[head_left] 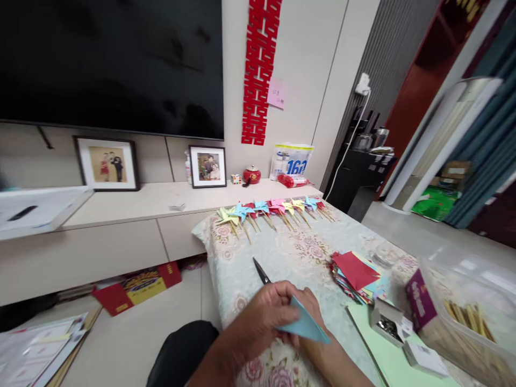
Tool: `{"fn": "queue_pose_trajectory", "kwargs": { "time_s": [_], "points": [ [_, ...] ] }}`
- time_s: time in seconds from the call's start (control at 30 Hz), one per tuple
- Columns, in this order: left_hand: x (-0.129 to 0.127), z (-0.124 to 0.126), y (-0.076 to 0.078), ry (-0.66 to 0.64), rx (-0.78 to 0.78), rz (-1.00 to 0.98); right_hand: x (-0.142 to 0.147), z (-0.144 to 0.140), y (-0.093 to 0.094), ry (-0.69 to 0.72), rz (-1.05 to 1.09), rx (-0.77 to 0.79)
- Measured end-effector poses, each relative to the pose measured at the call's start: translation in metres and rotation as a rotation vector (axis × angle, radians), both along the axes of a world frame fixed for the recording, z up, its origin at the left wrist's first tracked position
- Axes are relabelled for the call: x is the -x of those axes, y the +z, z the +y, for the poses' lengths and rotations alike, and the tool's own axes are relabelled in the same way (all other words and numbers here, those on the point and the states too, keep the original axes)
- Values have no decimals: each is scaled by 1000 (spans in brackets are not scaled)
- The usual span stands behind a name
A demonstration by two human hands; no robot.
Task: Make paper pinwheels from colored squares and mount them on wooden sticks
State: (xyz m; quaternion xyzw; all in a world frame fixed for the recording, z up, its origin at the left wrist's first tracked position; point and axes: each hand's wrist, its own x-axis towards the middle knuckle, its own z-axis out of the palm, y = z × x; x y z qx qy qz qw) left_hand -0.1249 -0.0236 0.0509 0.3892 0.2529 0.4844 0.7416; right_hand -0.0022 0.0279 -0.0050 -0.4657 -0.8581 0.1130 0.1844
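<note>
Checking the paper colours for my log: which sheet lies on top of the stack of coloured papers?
The red square paper sheet tops the stack of coloured papers; the others show only as edges beneath. The folded light-blue paper is separate, in the hands.

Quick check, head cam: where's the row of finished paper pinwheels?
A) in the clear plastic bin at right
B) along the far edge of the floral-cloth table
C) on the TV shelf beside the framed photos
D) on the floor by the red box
B: the paper pinwheels lie side by side on the far edge of the table, beyond the hands folding a light blue paper.
</note>
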Motion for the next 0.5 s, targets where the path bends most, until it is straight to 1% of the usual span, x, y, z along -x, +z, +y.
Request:
{"fn": "queue_pose_trajectory", "kwargs": {
  "time_s": [0.03,0.1,0.17,0.23,0.3,0.37,0.43,0.5],
  "points": [
    [9,14,8,12,17,24,-9,-1,4,-54,-54,17],
    [21,41,18,83,22,92,-22,-2,13,-157,-215,142],
    [27,64,21,137,11,120,-27,-4,19,-197,-263,243],
    [29,80,14,188,1,125,-28,-4,19,-204,-235,280],
    [29,89,2,216,28,107,-29,-3,15,-212,-218,307],
    [31,93,-11,244,62,63,-36,-1,12,-216,-153,326],
    [33,94,-21,269,79,1,-46,5,11,-216,12,395],
    [36,95,-24,287,84,-58,-58,12,11,-183,259,581]
  ]
}}
